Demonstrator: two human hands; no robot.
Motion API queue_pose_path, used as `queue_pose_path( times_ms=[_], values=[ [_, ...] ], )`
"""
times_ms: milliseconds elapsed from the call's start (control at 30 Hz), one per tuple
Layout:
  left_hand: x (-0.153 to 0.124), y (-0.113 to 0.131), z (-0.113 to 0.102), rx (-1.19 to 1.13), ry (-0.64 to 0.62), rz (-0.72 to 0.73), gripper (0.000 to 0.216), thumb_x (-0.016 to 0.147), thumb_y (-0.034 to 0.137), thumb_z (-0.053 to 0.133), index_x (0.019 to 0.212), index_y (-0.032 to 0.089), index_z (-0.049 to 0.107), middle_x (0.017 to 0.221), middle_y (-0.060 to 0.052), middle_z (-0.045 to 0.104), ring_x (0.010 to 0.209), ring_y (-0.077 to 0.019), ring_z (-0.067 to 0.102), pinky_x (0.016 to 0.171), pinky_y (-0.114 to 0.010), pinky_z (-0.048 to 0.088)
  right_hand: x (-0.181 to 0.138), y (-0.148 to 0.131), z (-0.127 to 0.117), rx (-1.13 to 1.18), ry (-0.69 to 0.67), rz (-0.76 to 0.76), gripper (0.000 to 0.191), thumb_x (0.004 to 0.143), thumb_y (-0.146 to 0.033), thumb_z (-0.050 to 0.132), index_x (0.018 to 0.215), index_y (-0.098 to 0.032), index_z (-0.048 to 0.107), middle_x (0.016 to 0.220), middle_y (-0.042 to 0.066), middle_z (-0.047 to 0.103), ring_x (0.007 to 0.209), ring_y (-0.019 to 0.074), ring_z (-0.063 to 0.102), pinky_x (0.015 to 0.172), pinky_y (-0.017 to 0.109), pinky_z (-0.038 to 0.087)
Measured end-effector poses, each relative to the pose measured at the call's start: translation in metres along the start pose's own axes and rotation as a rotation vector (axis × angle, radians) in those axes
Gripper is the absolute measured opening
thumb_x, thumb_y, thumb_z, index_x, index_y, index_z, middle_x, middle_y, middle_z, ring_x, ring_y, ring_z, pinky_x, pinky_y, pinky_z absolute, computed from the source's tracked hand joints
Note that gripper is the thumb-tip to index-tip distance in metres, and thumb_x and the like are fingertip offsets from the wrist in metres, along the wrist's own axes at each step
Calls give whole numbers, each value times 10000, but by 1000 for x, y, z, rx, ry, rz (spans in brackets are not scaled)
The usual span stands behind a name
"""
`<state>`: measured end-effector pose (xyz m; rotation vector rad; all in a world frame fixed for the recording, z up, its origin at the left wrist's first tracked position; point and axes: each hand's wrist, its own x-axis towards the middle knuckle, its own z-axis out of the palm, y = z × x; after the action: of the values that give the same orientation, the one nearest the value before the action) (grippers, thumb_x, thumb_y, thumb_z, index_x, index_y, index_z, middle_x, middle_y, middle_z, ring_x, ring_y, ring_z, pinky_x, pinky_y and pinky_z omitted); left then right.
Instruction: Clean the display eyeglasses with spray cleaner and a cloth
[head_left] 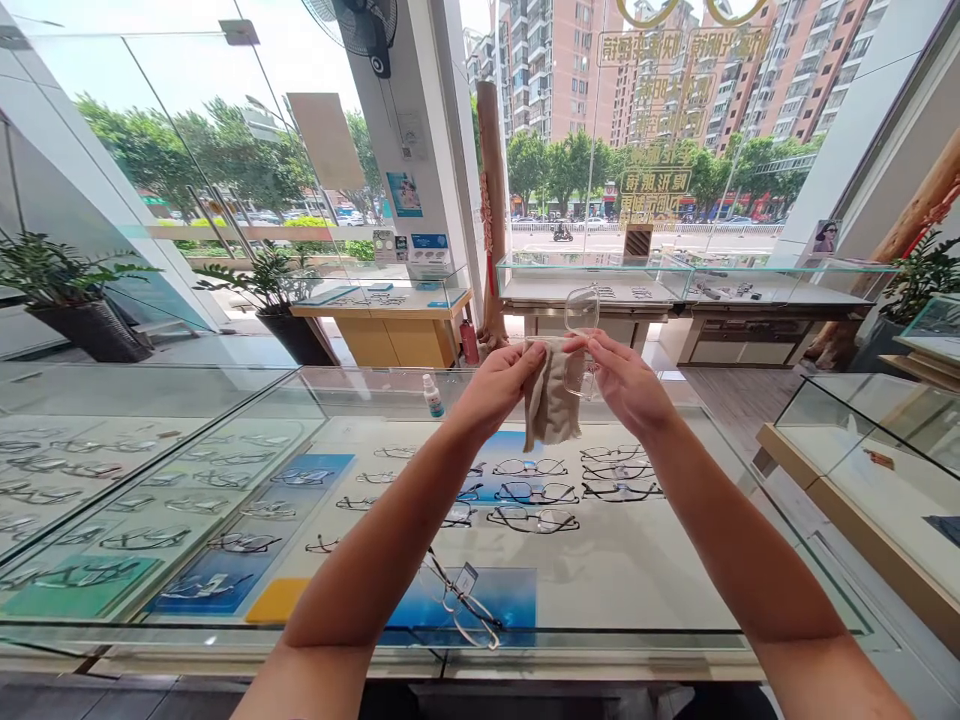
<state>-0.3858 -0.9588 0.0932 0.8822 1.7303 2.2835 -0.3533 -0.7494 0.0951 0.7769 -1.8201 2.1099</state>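
Both my arms reach out over the glass counter. My left hand [504, 378] pinches the top edge of a beige cleaning cloth [553, 405], which hangs down in folds. My right hand [628, 382] grips a pair of eyeglasses [583, 308] around the middle, turned so that one lens stands above the fingers and the other below. The lower lens is right beside the cloth; whether they touch I cannot tell. A small white spray bottle [433, 398] stands on the counter to the left of my hands.
Several eyeglass frames [534, 492] lie in rows inside the glass display case [637, 590]. Near its front edge is another pair of glasses [469, 605] with a tag. A second display case [892, 500] stands to the right. Potted plants [281, 300] and large windows are beyond.
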Motion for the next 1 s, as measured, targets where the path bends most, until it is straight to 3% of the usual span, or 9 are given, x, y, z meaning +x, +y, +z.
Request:
queue_pose_path(
  times_ms=[133, 467, 800, 1000],
  values=[
    [-4, -1, 7, 64, -75, 10, 519, 940, 660, 842, 914, 146, 778, 835, -49, 738, 772, -138, 634, 723, -283, 487, 1, 4, 7, 84, 13, 11, 336, 951, -650, 790, 1076, -351, 881, 1286, 29, 778, 1422, 266, 596, 1259, 476, 445],
    [-6, -1, 13, 142, -133, 13, 566, 900, 732, 836, 864, 170, 781, 744, -40, 698, 723, -144, 606, 648, -276, 447, -5, 2, 17, 192, -68, 173, 430, 858, -646, 879, 1114, -301, 898, 1165, 40, 806, 1149, 227, 693, 1040, 369, 558],
    [-8, 3, 15, 108, -146, -44, 525, 848, 669, 914, 811, 164, 775, 742, -45, 725, 659, -120, 603, 600, -253, 464, -6, 0, 19, 149, -76, 163, 369, 888, -626, 862, 1099, -328, 913, 1221, 46, 796, 1235, 245, 667, 1112, 389, 543],
    [-11, 7, 18, 104, -136, -65, 463, 803, 571, 975, 799, 155, 770, 754, -25, 667, 653, -106, 573, 599, -255, 453, -8, -3, 22, 200, -90, 185, 391, 887, -607, 850, 1101, -283, 892, 1149, 55, 809, 1097, 229, 708, 1032, 381, 577]
  ],
)
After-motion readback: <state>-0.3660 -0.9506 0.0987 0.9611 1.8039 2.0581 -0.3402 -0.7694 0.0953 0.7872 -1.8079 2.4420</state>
